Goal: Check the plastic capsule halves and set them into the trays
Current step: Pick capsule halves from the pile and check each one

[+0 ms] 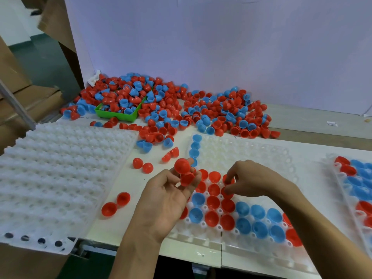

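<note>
Left grip (167, 195) holding two red halves (184, 173) in curled fingers; right grip (251, 181) pinching red half (228, 180) over middle tray (261, 158) on tabletop (124, 184).

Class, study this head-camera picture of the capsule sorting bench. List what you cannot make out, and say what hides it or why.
- Head view: tray pockets under the left hand are covered by the palm.
- Whether the right hand has let go of the red half at its fingertips: the fingers cover it.
- Right tray: cut off by the picture's right edge.
- Green bin: its contents are buried under the pile.
- Flaws on any half: too small to see.
</note>
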